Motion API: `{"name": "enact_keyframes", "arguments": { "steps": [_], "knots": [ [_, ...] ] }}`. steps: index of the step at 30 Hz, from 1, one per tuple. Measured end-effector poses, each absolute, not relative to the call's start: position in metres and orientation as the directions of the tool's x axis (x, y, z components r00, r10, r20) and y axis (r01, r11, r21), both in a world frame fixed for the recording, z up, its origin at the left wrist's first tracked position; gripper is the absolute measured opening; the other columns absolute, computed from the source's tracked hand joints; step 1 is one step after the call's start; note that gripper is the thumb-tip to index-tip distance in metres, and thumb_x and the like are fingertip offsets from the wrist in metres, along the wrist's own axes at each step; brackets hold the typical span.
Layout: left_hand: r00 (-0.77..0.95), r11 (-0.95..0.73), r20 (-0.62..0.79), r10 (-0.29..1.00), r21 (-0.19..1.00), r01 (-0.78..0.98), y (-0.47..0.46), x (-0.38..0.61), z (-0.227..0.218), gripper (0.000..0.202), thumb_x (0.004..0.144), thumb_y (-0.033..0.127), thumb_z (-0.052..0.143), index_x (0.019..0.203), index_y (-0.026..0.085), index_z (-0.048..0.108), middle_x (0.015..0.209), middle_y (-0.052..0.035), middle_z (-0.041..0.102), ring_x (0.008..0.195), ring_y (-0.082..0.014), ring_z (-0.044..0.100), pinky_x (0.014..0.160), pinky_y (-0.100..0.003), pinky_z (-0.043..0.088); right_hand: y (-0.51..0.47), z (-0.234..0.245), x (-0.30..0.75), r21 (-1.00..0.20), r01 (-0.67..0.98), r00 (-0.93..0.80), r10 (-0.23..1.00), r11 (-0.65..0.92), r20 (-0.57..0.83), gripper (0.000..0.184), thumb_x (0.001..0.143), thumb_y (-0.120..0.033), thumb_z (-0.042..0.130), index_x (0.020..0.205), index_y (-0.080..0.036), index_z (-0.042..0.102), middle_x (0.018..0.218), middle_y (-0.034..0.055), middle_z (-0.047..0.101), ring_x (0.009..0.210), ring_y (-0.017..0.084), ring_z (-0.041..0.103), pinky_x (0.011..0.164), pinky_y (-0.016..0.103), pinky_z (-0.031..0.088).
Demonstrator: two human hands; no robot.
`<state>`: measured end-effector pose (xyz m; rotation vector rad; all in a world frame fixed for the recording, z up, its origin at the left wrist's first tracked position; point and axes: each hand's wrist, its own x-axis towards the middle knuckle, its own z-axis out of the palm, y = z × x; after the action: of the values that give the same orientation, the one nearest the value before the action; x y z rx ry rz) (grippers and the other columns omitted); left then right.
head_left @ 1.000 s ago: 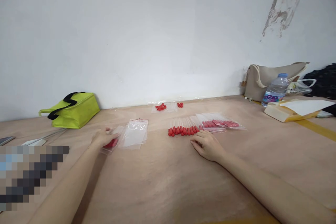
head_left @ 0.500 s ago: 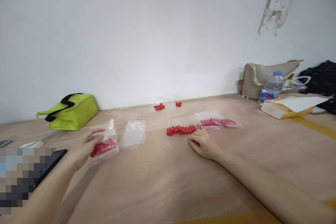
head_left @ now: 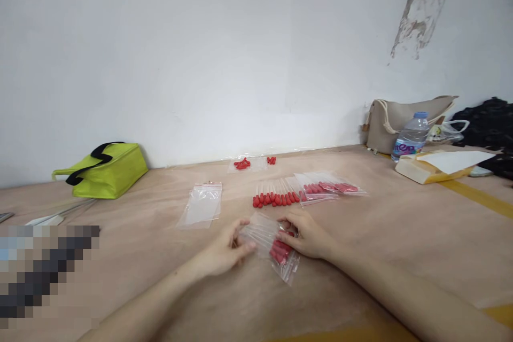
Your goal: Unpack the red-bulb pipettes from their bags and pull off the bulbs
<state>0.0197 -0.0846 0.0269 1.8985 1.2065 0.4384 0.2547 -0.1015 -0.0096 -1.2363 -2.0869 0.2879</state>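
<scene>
Between our two hands we have a clear bag [head_left: 260, 235] of red-ended sticks [head_left: 281, 250], low over the brown-covered table [head_left: 224, 304]. Its long axis runs crosswise, aslant: the clear end lies at our left fingertips, and from there the bag slopes rightward and a little toward us, so that its zip end drops below our right thumb. The red ends point to the right and toward us, bunched at the right hand; the pale shafts point back to the left hand.

Our left hand [head_left: 247, 235] is nearly closed, thumb on the near side and fingers on the far side of the bag's clear end. Our right hand [head_left: 284, 228] grips the red-filled part, its thumb laid across the plastic; the bag thus sits just left of the right hand and just right of the left.

Beyond our hands, near the right fingertips, lies a row of red-ended sticks [head_left: 276, 200], shafts pointing away from us and red ends toward us. Past the right hand, adjoining that row, we see filled bags [head_left: 331, 188]. Beyond the left hand, and left of its fingertips, rest flat clear bags [head_left: 203, 204].
</scene>
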Motion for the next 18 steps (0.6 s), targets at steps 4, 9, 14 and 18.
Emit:
{"name": "enact_keyframes", "arguments": {
  "steps": [4, 9, 14, 18],
  "knots": [
    [0.407, -0.482, 0.303, 0.862, 0.24, 0.842, -0.03, -0.005, 0.033, 0.035, 0.086, 0.038, 0.036, 0.105, 0.019, 0.058, 0.109, -0.0116, 0.057, 0.105, -0.0279, 0.049, 0.092, -0.046, 0.032, -0.096, -0.013, 0.256, -0.435, 0.716, -0.353, 0.821, 0.545, 0.448, 0.022, 0.079, -0.036, 0.054, 0.086, -0.018, 0.063, 0.078, 0.0051, 0.057, 0.076, 0.016, 0.051, 0.069, 0.027, 0.039],
    [0.266, -0.283, 0.161, 0.951, 0.092, 0.955, 0.027, -0.023, 0.019, 0.052, 0.085, 0.054, 0.027, 0.129, 0.028, 0.039, 0.143, -0.0096, 0.023, 0.129, -0.0381, 0.014, 0.096, -0.062, 0.009, -0.089, -0.014, 0.259, -0.377, 0.693, -0.441, 0.775, 0.615, 0.453, 0.023, 0.083, -0.035, 0.05, 0.092, -0.021, 0.066, 0.08, 0.0056, 0.057, 0.079, 0.015, 0.05, 0.07, 0.027, 0.039],
    [0.237, -0.244, 0.075, 0.969, 0.111, 0.963, 0.045, -0.042, 0.007, 0.057, 0.083, 0.061, 0.025, 0.13, 0.032, 0.037, 0.142, -0.0089, 0.025, 0.127, -0.0392, 0.021, 0.093, -0.063, 0.016, -0.07, -0.019, 0.259, -0.284, 0.649, -0.492, 0.674, 0.706, 0.552, 0.02, 0.083, -0.035, 0.051, 0.091, -0.025, 0.066, 0.078, 0.0036, 0.061, 0.079, 0.015, 0.05, 0.072, 0.029, 0.037],
    [0.227, -0.233, 0.07, 0.971, 0.1, 0.967, 0.045, -0.056, 0.007, 0.057, 0.082, 0.061, 0.027, 0.13, 0.031, 0.037, 0.142, -0.0087, 0.024, 0.128, -0.0391, 0.02, 0.094, -0.063, 0.015, -0.069, -0.015, 0.261, -0.29, 0.748, -0.319, 0.707, 0.597, 0.631, 0.021, 0.084, -0.035, 0.049, 0.081, -0.02, 0.065, 0.078, 0.0048, 0.061, 0.076, 0.015, 0.051, 0.07, 0.028, 0.036]
  ]
}}
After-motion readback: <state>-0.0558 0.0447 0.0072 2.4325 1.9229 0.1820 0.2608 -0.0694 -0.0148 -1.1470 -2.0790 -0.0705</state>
